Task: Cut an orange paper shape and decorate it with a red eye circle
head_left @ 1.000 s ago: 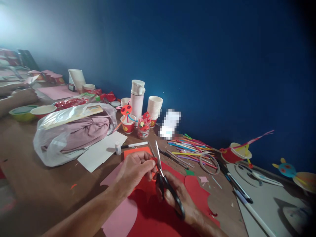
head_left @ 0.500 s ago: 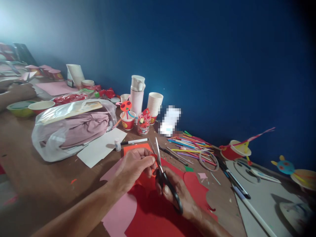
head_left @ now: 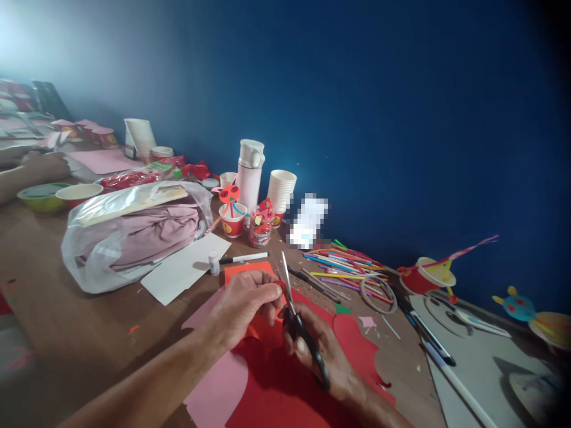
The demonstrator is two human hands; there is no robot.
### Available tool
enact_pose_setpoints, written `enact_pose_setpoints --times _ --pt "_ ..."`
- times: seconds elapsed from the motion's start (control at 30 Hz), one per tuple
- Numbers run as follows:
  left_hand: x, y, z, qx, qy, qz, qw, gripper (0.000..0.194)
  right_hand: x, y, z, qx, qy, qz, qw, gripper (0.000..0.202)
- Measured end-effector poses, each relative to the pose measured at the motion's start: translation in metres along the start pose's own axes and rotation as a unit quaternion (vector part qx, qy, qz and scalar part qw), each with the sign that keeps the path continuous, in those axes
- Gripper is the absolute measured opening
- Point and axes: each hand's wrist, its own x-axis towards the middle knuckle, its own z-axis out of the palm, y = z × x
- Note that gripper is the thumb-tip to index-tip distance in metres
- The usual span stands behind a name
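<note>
The fingers of your left hand (head_left: pixel 243 303) are pinched, thumb against forefinger, on a small red paper piece (head_left: pixel 280 285). Those of your right hand (head_left: pixel 328 348) curl around the grips of black-handled scissors (head_left: pixel 320 362), whose blades point away from you, just beside the pinched piece; whether they touch it cannot be told. Beneath both hands lie a large red paper sheet (head_left: pixel 285 386), an orange paper sheet (head_left: pixel 243 270) and, to the left, pink paper (head_left: pixel 218 386). Beyond your left hand rest a black-and-white marker (head_left: pixel 250 257) and a small white bottle (head_left: pixel 214 264), upright. Beyond your right hand, thin coloured sticks (head_left: pixel 341 266) lie heaped near the blue wall (head_left: pixel 379 119).
</note>
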Motion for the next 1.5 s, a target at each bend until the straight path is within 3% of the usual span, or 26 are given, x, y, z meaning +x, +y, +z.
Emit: enact_pose_setpoints --times 0.2,0.6,1.07,1.5 --pt "-0.001 0.001 0.002 -0.022 0.003 -0.005 1.000 0.016 0.000 -0.001 0.000 0.004 -0.002 0.003 1.000 0.046" --pt "0.001 -0.001 -0.002 -0.007 0.003 0.000 1.000 0.012 0.000 -0.002 -0.002 -0.053 0.005 -0.005 0.999 0.032" --pt "0.002 -0.002 -0.004 -0.004 -0.011 0.011 1.000 0.012 -0.001 -0.001 -0.003 -0.055 0.004 -0.018 0.998 0.032" --pt "0.002 0.000 -0.005 0.018 -0.006 0.007 1.000 0.013 0.001 -0.008 0.000 -0.055 0.040 0.008 0.998 0.039"
